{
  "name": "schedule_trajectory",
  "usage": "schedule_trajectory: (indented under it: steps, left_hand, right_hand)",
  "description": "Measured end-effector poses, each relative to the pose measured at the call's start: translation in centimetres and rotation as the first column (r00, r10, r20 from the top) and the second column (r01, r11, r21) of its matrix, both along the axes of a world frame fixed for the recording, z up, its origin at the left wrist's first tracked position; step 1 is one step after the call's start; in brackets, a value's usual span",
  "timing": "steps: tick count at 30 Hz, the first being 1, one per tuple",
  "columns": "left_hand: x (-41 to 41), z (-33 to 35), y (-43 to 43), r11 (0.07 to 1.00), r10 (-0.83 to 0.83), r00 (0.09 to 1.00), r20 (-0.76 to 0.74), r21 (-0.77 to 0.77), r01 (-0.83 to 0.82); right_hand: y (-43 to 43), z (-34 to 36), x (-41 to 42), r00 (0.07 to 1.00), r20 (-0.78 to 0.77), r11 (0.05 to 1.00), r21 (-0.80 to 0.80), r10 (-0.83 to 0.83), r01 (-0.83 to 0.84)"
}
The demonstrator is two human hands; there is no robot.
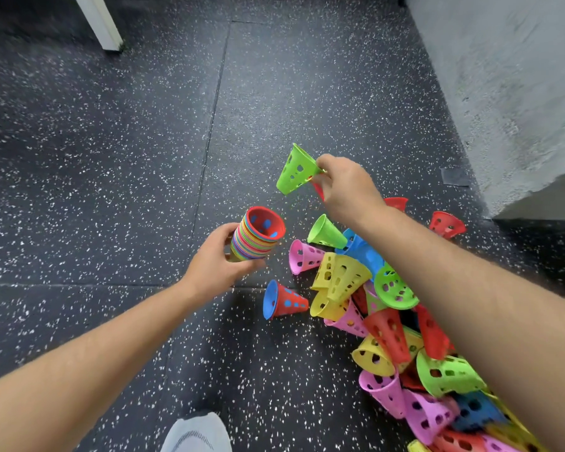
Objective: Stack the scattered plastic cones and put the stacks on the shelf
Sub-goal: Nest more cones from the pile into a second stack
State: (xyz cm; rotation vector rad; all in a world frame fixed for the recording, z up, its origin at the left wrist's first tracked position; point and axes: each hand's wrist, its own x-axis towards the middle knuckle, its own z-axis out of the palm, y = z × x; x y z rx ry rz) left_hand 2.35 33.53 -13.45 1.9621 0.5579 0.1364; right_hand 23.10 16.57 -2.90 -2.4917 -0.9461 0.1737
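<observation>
Right hand (346,187) is pinching a perforated green plastic cone (296,169) by its narrow end, above the floor; left hand (214,262) is gripping the multicoloured nested stack (256,236). Recommend aligning the axes before seating.

Nothing legible anywhere. No lettering, brand, number or label on the stack of cones (258,236), on the green cone (296,169) just up and right of that stack, or on the loose cones (346,278) piled to its right. None either on the speckled floor (111,158) or the grey wall (519,76).
</observation>
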Motion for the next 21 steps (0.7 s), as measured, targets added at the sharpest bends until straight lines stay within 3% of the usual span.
schedule_trajectory:
  steps: [4,11,21]
  left_hand:
    - [-1.2,1.6,-0.6,1.000,0.011,0.998,0.054,0.015,-0.012]
    - [-4.3,3.4,-2.6,1.000,-0.013,0.992,0.126,0.025,0.010]
    - [-8.4,3.0,-5.1,1.000,-0.002,0.994,0.106,-0.025,0.005]
  right_hand:
    - [-1.3,3.4,-4.4,0.989,0.065,0.989,0.052,0.136,-0.140]
    - [-4.2,3.2,-11.2,0.957,0.117,0.960,-0.121,0.267,-0.253]
    - [-6.5,2.9,-15.1,0.946,0.231,0.972,-0.099,0.229,-0.211]
